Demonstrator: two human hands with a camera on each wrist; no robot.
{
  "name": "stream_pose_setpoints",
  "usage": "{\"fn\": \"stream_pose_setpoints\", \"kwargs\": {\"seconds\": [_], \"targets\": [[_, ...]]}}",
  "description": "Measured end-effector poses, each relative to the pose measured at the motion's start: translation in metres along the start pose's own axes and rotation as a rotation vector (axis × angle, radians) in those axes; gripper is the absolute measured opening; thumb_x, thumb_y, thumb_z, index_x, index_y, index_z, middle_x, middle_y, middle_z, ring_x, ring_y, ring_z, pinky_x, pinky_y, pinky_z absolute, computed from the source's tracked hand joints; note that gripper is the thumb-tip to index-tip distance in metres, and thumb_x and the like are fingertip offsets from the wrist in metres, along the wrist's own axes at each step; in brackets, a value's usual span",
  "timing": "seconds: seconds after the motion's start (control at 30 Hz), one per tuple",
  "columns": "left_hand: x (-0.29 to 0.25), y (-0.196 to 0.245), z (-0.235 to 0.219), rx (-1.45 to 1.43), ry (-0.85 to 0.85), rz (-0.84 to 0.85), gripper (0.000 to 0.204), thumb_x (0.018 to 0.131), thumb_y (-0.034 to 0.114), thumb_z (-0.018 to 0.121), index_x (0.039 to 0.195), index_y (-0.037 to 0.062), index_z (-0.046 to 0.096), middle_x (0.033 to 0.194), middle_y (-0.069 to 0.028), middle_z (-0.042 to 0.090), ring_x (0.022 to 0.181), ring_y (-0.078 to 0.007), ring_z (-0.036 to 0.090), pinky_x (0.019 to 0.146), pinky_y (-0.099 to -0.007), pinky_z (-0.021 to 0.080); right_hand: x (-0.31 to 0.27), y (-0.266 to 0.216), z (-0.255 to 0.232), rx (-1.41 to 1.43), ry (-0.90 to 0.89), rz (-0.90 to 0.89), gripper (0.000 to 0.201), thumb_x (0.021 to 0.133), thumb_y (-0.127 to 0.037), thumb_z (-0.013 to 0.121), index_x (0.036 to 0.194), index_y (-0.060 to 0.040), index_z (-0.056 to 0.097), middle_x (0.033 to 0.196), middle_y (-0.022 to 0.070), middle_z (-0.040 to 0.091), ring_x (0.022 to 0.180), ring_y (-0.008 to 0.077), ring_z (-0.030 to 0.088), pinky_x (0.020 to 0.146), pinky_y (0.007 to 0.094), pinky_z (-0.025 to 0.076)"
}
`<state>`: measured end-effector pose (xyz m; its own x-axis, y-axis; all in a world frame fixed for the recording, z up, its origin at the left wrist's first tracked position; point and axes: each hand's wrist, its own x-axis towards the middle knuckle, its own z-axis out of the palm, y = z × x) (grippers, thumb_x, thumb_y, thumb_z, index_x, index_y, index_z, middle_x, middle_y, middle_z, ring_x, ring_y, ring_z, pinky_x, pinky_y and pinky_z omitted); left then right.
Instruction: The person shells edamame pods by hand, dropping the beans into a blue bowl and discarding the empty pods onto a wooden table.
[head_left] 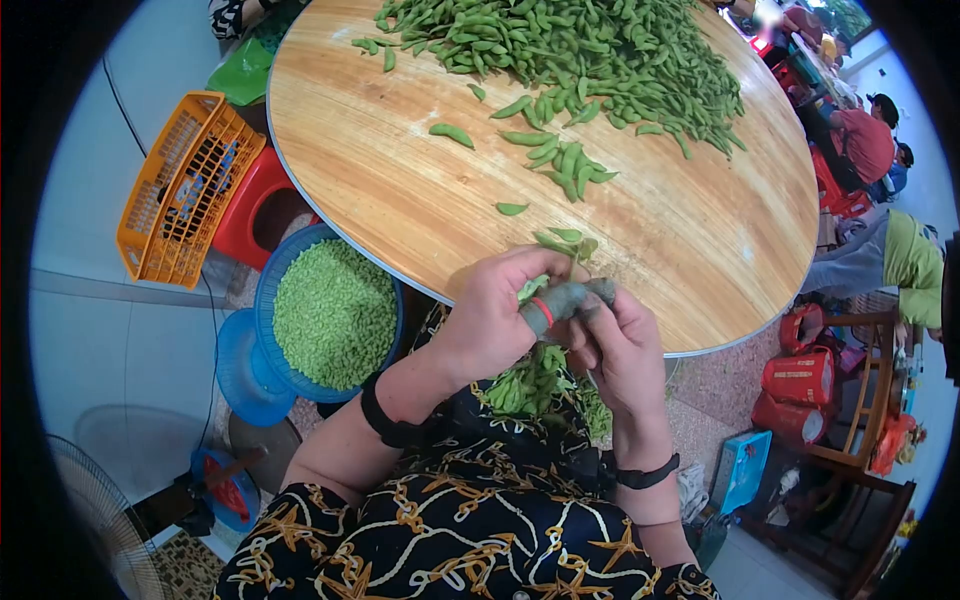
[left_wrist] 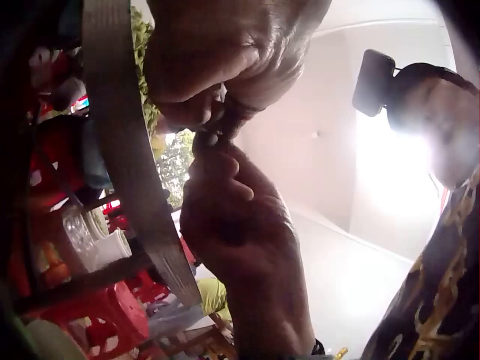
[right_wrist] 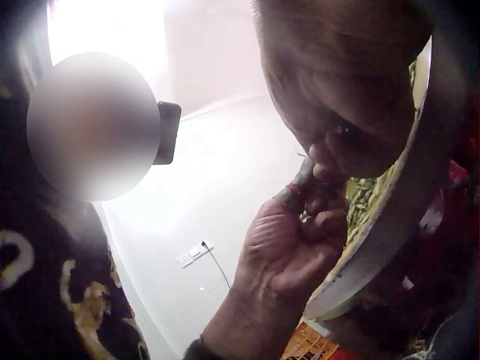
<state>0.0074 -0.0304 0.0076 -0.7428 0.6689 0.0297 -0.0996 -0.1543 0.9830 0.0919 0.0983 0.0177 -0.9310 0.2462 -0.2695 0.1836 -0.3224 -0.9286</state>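
Above the table's near edge, my left hand (head_left: 495,315) and right hand (head_left: 625,345) meet at the fingertips. Grey coverings are on fingers of both, with a red band on the left one. Green pod (head_left: 532,288) shows inside the left hand's curled fingers, and both hands pinch there; the fingers hide most of it. Just beyond them, a few pods (head_left: 565,236) lie on the wooden table (head_left: 400,190). In the left wrist view the right hand (left_wrist: 244,225) is below the left hand (left_wrist: 232,52); the right wrist view shows the left hand's (right_wrist: 289,244) red band.
A large heap of green pods (head_left: 600,50) covers the table's far side. At left are a blue basket of shelled beans (head_left: 335,312), an orange basket (head_left: 150,215) and a red stool (head_left: 237,215). Green pods or shells (head_left: 525,385) lie on the lap. Seated people are at far right.
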Motion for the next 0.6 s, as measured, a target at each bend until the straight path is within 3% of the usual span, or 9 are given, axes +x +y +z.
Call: {"fn": "stream_pose_setpoints", "kwargs": {"seconds": [0.1,0.17,0.2,0.37,0.43,0.47,0.5,0.57,0.6], "targets": [[0.001,-0.003,-0.007,0.084,0.009,0.042,0.012,0.086,0.004,0.056,0.096,0.0002,0.060,0.081,-0.0025,0.060,0.065,-0.0039,0.053,0.055,-0.0162,0.042,0.000,-0.002,0.002,-0.011,-0.011,-0.022,0.015,0.093,-0.013,0.047,0.088,-0.0027,0.056,0.058,-0.0026,0.049,0.046,0.0027,0.038,0.042,0.0174,0.027],[0.001,0.006,-0.012,-0.559,-0.127,-0.221,0.018,0.084,0.007,0.059,0.100,-0.0022,0.060,0.082,-0.0023,0.059,0.059,-0.0032,0.049,0.051,-0.0153,0.038,0.001,-0.005,-0.004,0.020,-0.020,-0.066,0.015,0.093,-0.013,0.046,0.090,-0.0024,0.056,0.058,-0.0028,0.049,0.046,0.0026,0.037,0.042,0.0173,0.027],[-0.001,0.003,-0.018,-0.658,-0.227,-0.217,0.021,0.087,0.006,0.053,0.105,-0.0029,0.059,0.091,-0.0040,0.060,0.065,-0.0029,0.050,0.056,-0.0143,0.038,0.001,-0.006,-0.007,0.047,-0.029,-0.105,0.016,0.093,-0.013,0.046,0.092,-0.0021,0.057,0.059,-0.0029,0.048,0.046,0.0025,0.036,0.042,0.0172,0.027],[-0.004,0.000,-0.024,-0.874,-0.410,-0.349,0.026,0.087,0.009,0.053,0.103,-0.0101,0.056,0.090,-0.0104,0.060,0.057,-0.0048,0.048,0.048,-0.0149,0.035,0.013,-0.007,-0.005,0.148,0.083,-0.093,0.020,0.094,-0.011,0.042,0.101,-0.0004,0.058,0.062,-0.0029,0.049,0.046,0.0022,0.036,0.044,0.0168,0.027],[-0.003,0.003,-0.023,-0.933,-0.599,-0.310,0.027,0.086,0.010,0.054,0.103,-0.0106,0.056,0.092,-0.0135,0.060,0.056,-0.0062,0.049,0.048,-0.0153,0.036,0.012,-0.010,0.002,0.091,-0.095,0.027,0.022,0.094,-0.011,0.043,0.105,0.0011,0.057,0.062,-0.0035,0.048,0.047,0.0024,0.036,0.044,0.0171,0.027],[-0.002,0.004,-0.023,-0.930,-0.601,-0.312,0.027,0.086,0.010,0.054,0.103,-0.0106,0.056,0.092,-0.0135,0.060,0.056,-0.0062,0.049,0.048,-0.0153,0.036,0.011,-0.004,-0.001,0.114,-0.227,0.010,0.026,0.095,-0.016,0.044,0.110,0.0021,0.054,0.063,-0.0033,0.048,0.047,0.0027,0.036,0.045,0.0177,0.028],[-0.001,0.005,-0.022,-0.971,-0.614,-0.294,0.028,0.085,0.011,0.054,0.103,-0.0103,0.055,0.092,-0.0143,0.060,0.056,-0.0068,0.049,0.047,-0.0154,0.036,0.009,0.000,0.000,0.116,-0.227,0.008,0.026,0.095,-0.016,0.044,0.110,0.0021,0.054,0.063,-0.0033,0.048,0.047,0.0027,0.036,0.045,0.0177,0.028],[-0.001,0.006,-0.022,-1.012,-0.621,-0.276,0.029,0.085,0.011,0.055,0.104,-0.0099,0.055,0.092,-0.0152,0.060,0.056,-0.0074,0.049,0.047,-0.0155,0.037,0.006,0.006,0.003,0.194,-0.206,-0.185,0.032,0.096,-0.025,0.043,0.110,0.0021,0.053,0.062,-0.0016,0.048,0.047,0.0037,0.036,0.045,0.0181,0.028],[-0.003,0.006,-0.021,-1.035,-0.484,-0.292,0.030,0.084,0.011,0.055,0.105,-0.0093,0.054,0.092,-0.0158,0.060,0.055,-0.0081,0.049,0.046,-0.0156,0.037,0.002,0.001,0.004,0.196,-0.164,-0.174,0.037,0.096,-0.032,0.042,0.109,0.0016,0.052,0.061,0.0000,0.049,0.046,0.0049,0.037,0.045,0.0179,0.028]]}}
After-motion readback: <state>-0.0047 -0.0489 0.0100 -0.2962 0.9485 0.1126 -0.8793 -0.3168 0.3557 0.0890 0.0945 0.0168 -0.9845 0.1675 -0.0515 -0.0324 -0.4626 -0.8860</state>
